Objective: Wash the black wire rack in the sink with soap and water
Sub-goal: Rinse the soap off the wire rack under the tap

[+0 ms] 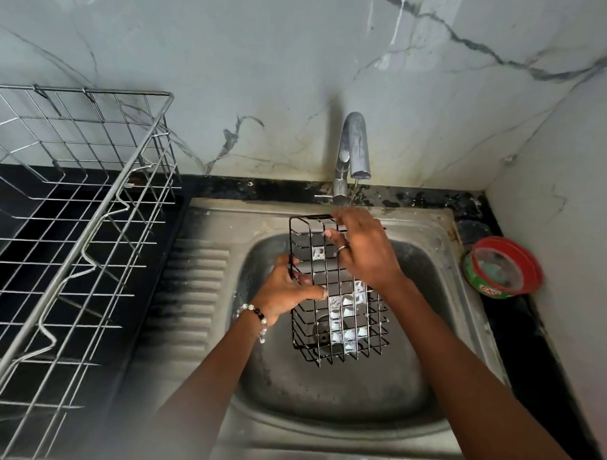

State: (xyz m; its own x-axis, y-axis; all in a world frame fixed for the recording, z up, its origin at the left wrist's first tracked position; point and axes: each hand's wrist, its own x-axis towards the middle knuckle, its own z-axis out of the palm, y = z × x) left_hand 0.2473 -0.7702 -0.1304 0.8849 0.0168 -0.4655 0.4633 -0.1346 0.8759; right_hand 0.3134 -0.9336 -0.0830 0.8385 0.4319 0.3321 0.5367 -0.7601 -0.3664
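Note:
The black wire rack [340,331], a small rectangular basket, hangs above the steel sink [335,400] under the tap [353,156]. Soap films glisten in several of its meshes. My left hand [283,292], with a bead bracelet at the wrist, grips the rack's left edge, fingers hooked through the wires. My right hand [361,252], wearing a ring, lies over the rack's upper right part with fingers curled on its top wires. A thin stream of water runs from the spout behind my right hand.
A large steel dish rack [78,217] stands on the black counter at the left, beside the sink's ribbed drainboard [194,285]. A red and green dish-soap tub [503,267] sits on the counter at the right corner. A marble wall rises close behind the tap.

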